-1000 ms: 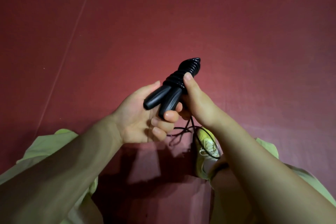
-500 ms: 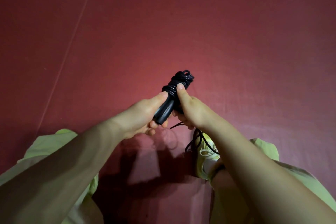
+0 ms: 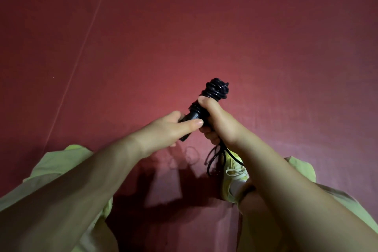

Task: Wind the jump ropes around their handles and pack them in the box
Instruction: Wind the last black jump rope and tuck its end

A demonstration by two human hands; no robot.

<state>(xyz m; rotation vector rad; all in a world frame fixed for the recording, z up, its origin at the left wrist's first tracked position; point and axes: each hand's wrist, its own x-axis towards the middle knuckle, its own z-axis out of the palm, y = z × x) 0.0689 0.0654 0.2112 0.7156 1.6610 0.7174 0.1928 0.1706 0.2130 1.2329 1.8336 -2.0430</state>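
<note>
Black jump rope handles (image 3: 191, 117) held mid-air above the red floor (image 3: 266, 37), coils bunched at the far end. Left hand (image 3: 163, 129) grips the handle butts; right hand (image 3: 216, 120) curls round the wraps, thumb pinning them. Loose rope tail (image 3: 213, 157) hangs near the yellow shoe (image 3: 235, 170), possibly touching. Keep tension, lay turns side by side. Open floor all round; box not in view.

text: none legible | labels: none | numbers: none
</note>
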